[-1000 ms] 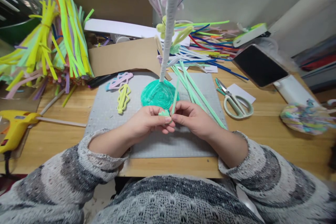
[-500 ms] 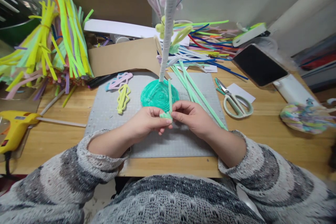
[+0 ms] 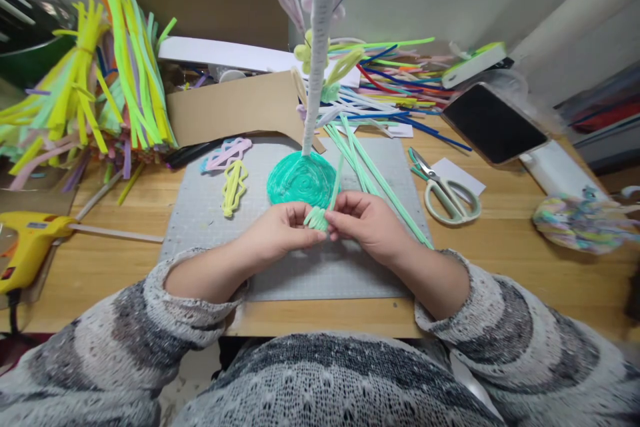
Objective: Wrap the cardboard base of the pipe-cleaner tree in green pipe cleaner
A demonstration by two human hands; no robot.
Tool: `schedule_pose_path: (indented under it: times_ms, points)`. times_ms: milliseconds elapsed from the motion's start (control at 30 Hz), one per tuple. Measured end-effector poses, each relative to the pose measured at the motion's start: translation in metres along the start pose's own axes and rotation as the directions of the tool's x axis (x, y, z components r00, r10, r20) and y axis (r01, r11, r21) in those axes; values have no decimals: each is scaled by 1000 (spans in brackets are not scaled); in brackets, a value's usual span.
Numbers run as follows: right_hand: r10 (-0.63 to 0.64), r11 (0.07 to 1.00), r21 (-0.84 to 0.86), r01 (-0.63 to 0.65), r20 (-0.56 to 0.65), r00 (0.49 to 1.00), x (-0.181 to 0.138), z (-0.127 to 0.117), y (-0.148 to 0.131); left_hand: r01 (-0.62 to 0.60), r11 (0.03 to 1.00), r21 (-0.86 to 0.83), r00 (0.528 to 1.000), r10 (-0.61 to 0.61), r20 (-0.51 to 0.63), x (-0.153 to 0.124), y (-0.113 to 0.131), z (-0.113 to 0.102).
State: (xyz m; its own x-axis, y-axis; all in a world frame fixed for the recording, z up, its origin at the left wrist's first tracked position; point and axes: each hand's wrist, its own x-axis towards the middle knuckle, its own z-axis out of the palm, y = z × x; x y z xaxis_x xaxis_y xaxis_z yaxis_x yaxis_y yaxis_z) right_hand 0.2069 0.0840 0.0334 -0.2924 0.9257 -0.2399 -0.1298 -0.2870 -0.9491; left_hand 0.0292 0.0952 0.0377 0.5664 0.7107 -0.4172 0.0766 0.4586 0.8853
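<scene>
Between my hands is a mint-green pipe cleaner [image 3: 316,219], bent into tight zigzag folds, with a straight end rising up and to the right. My left hand [image 3: 286,225] pinches the folded part between thumb and fingers. My right hand [image 3: 357,219] is closed on the pipe cleaner where the straight end leaves the folds. Just beyond them lies a green coiled round base [image 3: 300,180] with a white wrapped stem [image 3: 316,60] standing on it. Folded yellow [image 3: 234,188] and pink-and-blue pipe cleaner pieces [image 3: 227,155] lie on the grey cutting mat [image 3: 210,240].
Loose mint pipe cleaners [image 3: 385,180] lie right of the base. Scissors [image 3: 450,197] and a phone [image 3: 495,123] are farther right. A yellow glue gun [image 3: 35,247] rests at left, below bundled pipe cleaners [image 3: 135,73]. Cardboard [image 3: 235,109] stands behind the mat.
The straight end of the mint pipe cleaner has tilted from upright to the right. The folded part has turned so more of its loops show between my hands.
</scene>
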Motion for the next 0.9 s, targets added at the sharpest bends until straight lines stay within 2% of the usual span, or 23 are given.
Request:
schedule_pose_path:
  times_ms: [100, 200, 367, 533, 733, 900]
  points:
    - [5, 991, 134, 11, -117, 993, 2, 1, 1, -51, 998, -30, 998, 52, 18, 2, -3, 3]
    - [32, 972, 234, 6, -159, 987, 3, 1, 2, -104, 995, 0, 992, 103, -76, 2, -5, 5]
    - [65, 946, 323, -30, -98, 993, 2, 2, 4, -224, 973, 61, 940, 232, -251, 0, -5, 7]
    - [85, 921, 385, -51, -72, 994, 0, 5, 5, -294, 931, 217, 858, 357, -369, -3, -8, 7]
    - [87, 917, 397, -33, -118, 989, 0, 8, 5, -322, 799, 508, 772, 532, -348, -7, -11, 6]
    - [57, 924, 382, -11, -109, 992, -1, 8, 7, -334, 705, 625, 743, 605, -285, -10, -7, 4]
